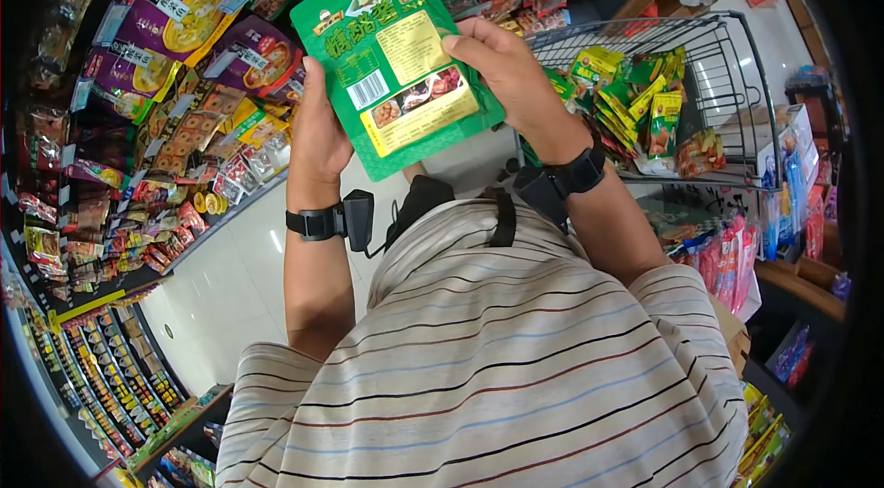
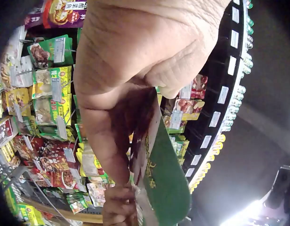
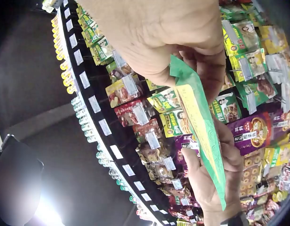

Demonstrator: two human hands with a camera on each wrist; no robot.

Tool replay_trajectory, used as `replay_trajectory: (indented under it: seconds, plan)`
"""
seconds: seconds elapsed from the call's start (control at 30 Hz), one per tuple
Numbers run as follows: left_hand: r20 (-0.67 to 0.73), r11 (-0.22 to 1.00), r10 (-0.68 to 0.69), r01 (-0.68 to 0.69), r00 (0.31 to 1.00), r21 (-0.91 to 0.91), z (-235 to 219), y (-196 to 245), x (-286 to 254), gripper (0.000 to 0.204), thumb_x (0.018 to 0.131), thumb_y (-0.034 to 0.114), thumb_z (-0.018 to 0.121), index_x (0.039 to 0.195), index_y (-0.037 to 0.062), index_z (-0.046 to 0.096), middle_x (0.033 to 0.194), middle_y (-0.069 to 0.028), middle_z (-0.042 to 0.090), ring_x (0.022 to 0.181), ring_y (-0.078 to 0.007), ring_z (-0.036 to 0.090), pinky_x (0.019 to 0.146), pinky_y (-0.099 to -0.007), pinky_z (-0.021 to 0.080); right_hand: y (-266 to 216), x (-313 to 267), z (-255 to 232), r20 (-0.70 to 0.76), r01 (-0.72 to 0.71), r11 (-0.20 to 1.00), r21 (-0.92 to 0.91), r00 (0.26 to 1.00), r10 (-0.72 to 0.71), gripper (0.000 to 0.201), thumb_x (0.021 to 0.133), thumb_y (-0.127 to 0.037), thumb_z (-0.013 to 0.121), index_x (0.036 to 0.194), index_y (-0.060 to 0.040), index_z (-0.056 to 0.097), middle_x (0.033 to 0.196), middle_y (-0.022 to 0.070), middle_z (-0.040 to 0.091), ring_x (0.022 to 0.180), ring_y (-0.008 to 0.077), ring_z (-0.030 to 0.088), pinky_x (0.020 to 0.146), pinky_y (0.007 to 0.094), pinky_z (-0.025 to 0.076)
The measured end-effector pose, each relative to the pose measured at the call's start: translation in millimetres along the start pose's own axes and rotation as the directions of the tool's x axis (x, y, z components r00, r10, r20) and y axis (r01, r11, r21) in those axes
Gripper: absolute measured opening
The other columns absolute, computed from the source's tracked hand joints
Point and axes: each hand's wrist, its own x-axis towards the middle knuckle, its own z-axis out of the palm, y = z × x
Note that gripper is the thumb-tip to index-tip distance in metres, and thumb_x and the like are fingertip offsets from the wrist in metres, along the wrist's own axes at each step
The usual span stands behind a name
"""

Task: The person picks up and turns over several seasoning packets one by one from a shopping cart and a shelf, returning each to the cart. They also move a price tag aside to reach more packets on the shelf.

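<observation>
A green seasoning pouch point(image 1: 396, 64), with yellow text panels, food pictures and a barcode, is held up in front of the chest. My left hand point(image 1: 319, 133) grips its left edge, thumb on the printed face and fingers behind. At the opposite edge my right hand point(image 1: 506, 74) pinches the pouch, thumb over the yellow panel. Edge-on in the left wrist view, the pouch point(image 2: 166, 179) sits between the left thumb and fingers. The right wrist view shows the pouch point(image 3: 201, 127) between both hands.
Shelves of hanging packets, with purple soup pouches point(image 1: 180, 14) among them, rise at the left and ahead. A wire shopping cart point(image 1: 727, 55) holding yellow-green packets point(image 1: 635, 101) stands at the right. Pale tiled floor point(image 1: 221, 276) lies below, and pink packaged goods point(image 1: 727, 258) are at the right.
</observation>
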Motion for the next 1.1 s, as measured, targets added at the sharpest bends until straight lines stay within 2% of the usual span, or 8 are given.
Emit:
replay_trajectory:
  seconds: [0.47,0.57,1.1]
  plan:
    - [0.031,0.997,-0.060,0.061,0.998,-0.052,-0.1,-6.6,2.6,0.061,0.105,0.049,0.040,0.142,0.0015,0.043,0.139,-0.0139,0.055,0.123,-0.0244,0.058,0.103,-0.0388,0.050,0.2,-4.7,-5.0,-0.012,0.021,1.000,-0.006,1.000,-0.021,0.018,0.098,-0.018,0.061,0.106,-0.0018,0.063,0.095,0.0018,0.067,0.083,0.0053,0.063,0.074,0.0223,0.051]
    - [0.047,0.996,-0.068,0.071,0.997,-0.060,-1.5,-9.2,4.6,0.061,0.105,0.049,0.040,0.142,0.0014,0.043,0.139,-0.0140,0.055,0.123,-0.0244,0.058,0.103,-0.0388,0.050,-1.4,-6.0,-6.7,-0.017,0.003,1.000,0.015,1.000,-0.002,0.021,0.096,-0.017,0.062,0.106,0.0008,0.063,0.096,0.0053,0.068,0.085,0.0082,0.062,0.076,0.0241,0.050]
    - [0.050,0.995,-0.078,0.081,0.996,-0.050,2.1,-8.7,2.2,0.061,0.105,0.049,0.039,0.143,0.0011,0.042,0.140,-0.0144,0.054,0.124,-0.0252,0.057,0.104,-0.0398,0.049,-0.6,-7.4,-8.2,-0.023,0.005,1.000,0.011,1.000,-0.005,0.021,0.096,-0.018,0.063,0.106,0.0006,0.064,0.097,0.0055,0.068,0.087,0.0087,0.062,0.078,0.0243,0.050]
